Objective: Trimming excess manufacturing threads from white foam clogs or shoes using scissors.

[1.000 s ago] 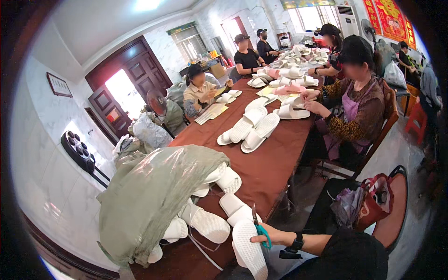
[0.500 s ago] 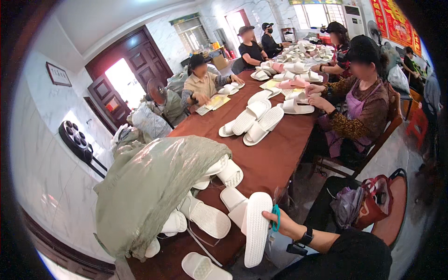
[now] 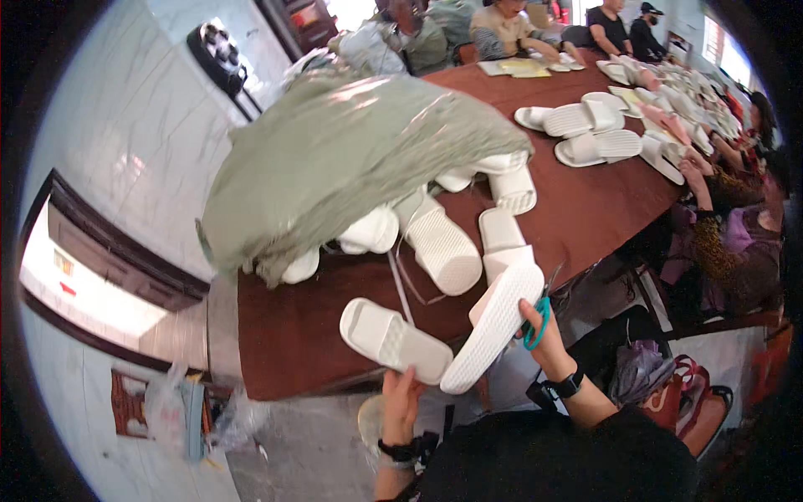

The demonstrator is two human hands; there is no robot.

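My right hand [image 3: 546,339] grips a white slide slipper [image 3: 495,335], its textured sole turned up toward me. A pair of scissors with teal handles [image 3: 539,322] is looped at the fingers of that hand. At the table's near edge, my left hand [image 3: 401,403] closes on the heel end of a second white slipper [image 3: 393,339], which lies with its strap side up. The heels of these two slippers meet or overlap. Just beyond the right-hand slipper, another slipper [image 3: 503,234] rests on the brown tablecloth [image 3: 556,201].
A large grey-green sack [image 3: 351,151] lies on the table's left with several white slippers [image 3: 443,243] spilling out. Farther along are more slippers [image 3: 585,117] and several co-workers [image 3: 510,29]. Bags [image 3: 669,381] sit on a chair at my right.
My view has swung down and left. My left hand has come in and taken hold of the near slipper. My right hand still holds its slipper, now tilted more.
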